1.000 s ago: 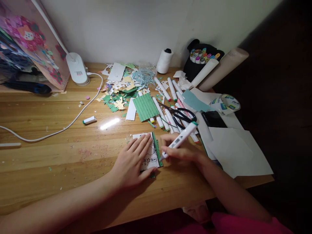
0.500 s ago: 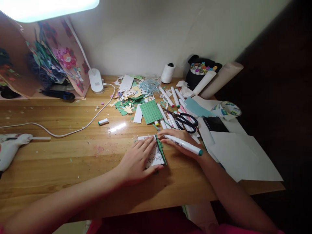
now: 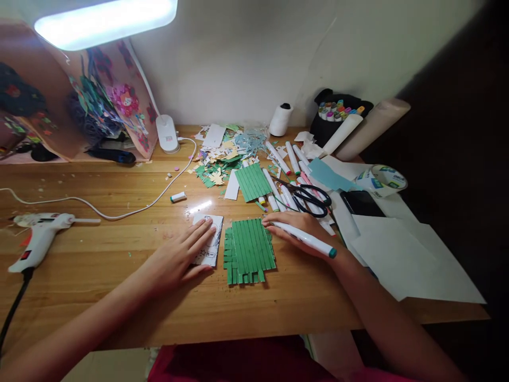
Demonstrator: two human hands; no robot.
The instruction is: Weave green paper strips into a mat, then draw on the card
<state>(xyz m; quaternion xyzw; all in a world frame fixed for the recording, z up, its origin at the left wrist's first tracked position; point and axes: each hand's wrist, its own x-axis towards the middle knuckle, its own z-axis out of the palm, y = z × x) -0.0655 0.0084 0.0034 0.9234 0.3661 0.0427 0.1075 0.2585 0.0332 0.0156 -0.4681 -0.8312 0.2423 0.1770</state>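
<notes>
My left hand [image 3: 186, 249] lies flat, fingers stretched, on a white card [image 3: 213, 245] with black line drawings; the hand hides part of it. To its right, a green striped paper panel [image 3: 252, 244] with tabs along its sides and lower edge rests on the wood. Closed around a white marker [image 3: 302, 237] with a teal end is my right hand [image 3: 298, 228], its fingertips at the panel's upper right corner. Behind the panel lies a second green striped square [image 3: 253, 182], beside a small white strip [image 3: 232, 185].
Black-handled scissors [image 3: 312, 199] lie on several loose markers [image 3: 292, 158] behind my right hand. Paper scraps [image 3: 218, 159] are heaped near the wall. A glue gun [image 3: 42, 236] lies left, a marker cap [image 3: 178, 197] nearer the middle. White sheets [image 3: 413, 254], a phone [image 3: 362, 203] and a tape roll [image 3: 382, 179] occupy the right.
My left hand has moved left with the drawn card, uncovering the green tabbed panel. My right hand still holds the marker beside it. The camera view has shifted slightly.
</notes>
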